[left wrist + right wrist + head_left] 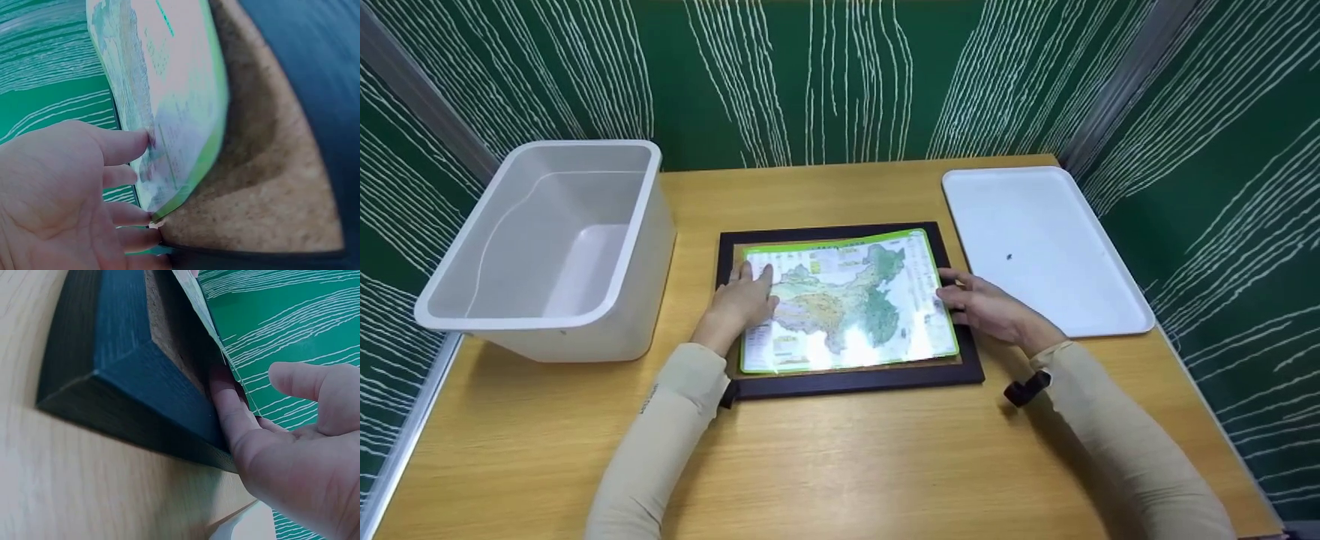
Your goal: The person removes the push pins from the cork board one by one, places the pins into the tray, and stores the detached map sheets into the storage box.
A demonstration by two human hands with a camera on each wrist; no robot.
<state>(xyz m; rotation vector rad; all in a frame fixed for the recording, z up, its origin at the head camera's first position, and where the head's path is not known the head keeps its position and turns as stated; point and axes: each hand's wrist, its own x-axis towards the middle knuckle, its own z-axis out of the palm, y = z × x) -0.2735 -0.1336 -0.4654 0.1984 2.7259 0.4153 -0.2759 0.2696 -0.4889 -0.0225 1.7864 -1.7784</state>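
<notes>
A glossy map sheet [840,300] with a green border lies over a cork board [270,208] in a dark frame [855,384]. In the left wrist view the sheet bows up from the cork. My left hand [742,300] rests at the sheet's left side, thumb and fingers extended onto its surface and edge. Over on the right edge, my right hand [990,307] has its fingers [230,405] reaching under the sheet, between it and the frame. Its thumb stands away from the sheet in the right wrist view.
A deep white bin [652,247] stands on the wooden table [840,465] to the left. On the right lies a shallow white tray [1042,277] with a small dark mark. Green walls with white streaks [855,82] enclose the table at the back and sides.
</notes>
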